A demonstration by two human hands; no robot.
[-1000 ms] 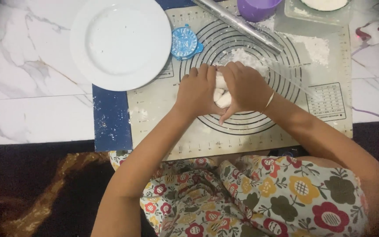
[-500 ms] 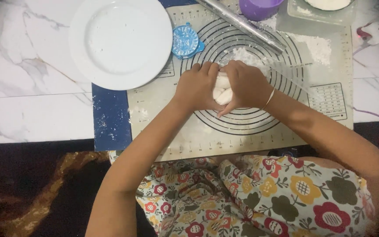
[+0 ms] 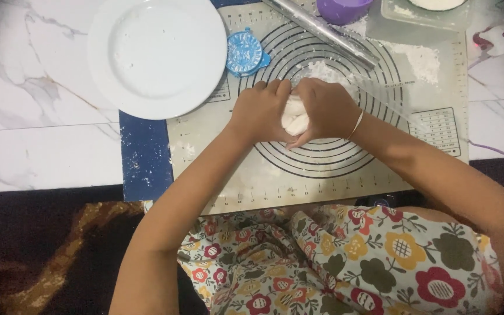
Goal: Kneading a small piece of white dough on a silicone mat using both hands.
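Left hand [image 3: 261, 114] and right hand [image 3: 325, 111], pressed together, clasp a soft white dough lump [image 3: 296, 119] above the ringed grey silicone pastry mat [image 3: 322, 169]. Since a second ago the grip has barely shifted, suggesting shaping continues. A round white plate [image 3: 157, 55] lies nearby.

A white marble floor [image 3: 42, 146] carries a white plate [image 3: 157, 55], a blue cloth [image 3: 144, 157] and a ringed baking mat [image 3: 252, 175].

hands [image 3: 293, 111]: shifted slightly up the mat [image 3: 380, 169] | dough [image 3: 294, 119]: more hidden between closer-pressed palms
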